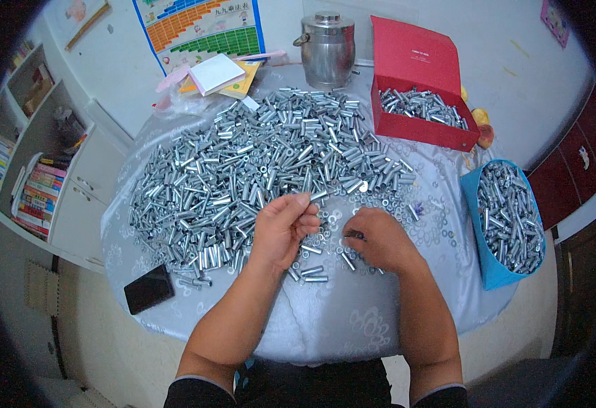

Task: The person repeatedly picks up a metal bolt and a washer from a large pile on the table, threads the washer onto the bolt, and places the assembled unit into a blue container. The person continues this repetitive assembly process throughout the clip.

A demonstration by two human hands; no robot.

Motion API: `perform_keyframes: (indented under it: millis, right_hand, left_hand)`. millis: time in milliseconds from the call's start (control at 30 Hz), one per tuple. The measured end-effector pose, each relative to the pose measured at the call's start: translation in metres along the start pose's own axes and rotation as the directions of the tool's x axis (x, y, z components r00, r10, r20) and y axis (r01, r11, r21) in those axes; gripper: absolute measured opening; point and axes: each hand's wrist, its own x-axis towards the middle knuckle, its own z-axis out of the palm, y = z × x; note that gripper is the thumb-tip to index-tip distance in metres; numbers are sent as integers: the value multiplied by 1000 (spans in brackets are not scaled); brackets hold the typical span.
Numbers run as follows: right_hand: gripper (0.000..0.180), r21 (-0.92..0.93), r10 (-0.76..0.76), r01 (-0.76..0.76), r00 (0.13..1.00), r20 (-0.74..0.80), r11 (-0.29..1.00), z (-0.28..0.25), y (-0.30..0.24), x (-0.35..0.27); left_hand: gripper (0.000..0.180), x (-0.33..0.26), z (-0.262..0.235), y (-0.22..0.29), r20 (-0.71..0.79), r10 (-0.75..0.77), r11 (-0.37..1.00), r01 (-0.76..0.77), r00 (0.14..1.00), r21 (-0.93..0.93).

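Note:
A wide heap of silvery metal sleeves covers much of the table. My left hand is raised at the heap's near edge, thumb pressed to curled fingers; whatever the pinch holds is too small to make out. To its right, my right hand reaches down among loose metal washers, its fingers bent together. A dark spot shows between those fingers, and I cannot make out what they grip. Several loose sleeves lie on the cloth between my forearms.
At the right edge stands a blue fabric bin full of metal fasteners. Behind it sits an open red box of sleeves. A steel canister and notepads stand at the back. A black phone lies at the left.

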Motion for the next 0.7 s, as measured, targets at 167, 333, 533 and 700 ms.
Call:
perform_keyframes:
  millis: [167,333,533,700]
  right_hand:
    - [13,344,204,-99,937,-283,934,4,-4,2]
    - [12,863,486,-10,830,-275,506,-1,-15,8]
    - [13,821,379,81,859,-346,566,4,-16,7]
    - [13,760,323,91,868,-377,644,6,-14,7]
  left_hand:
    - [18,-1,4,-3,14,12,996,-13,1000,88]
    - [17,-4,8,-4,32,9,991,-14,999,132]
    - [17,-4,7,-7,54,24,990,-31,998,137]
    - [16,-4,8,-7,65,29,985,-40,997,167]
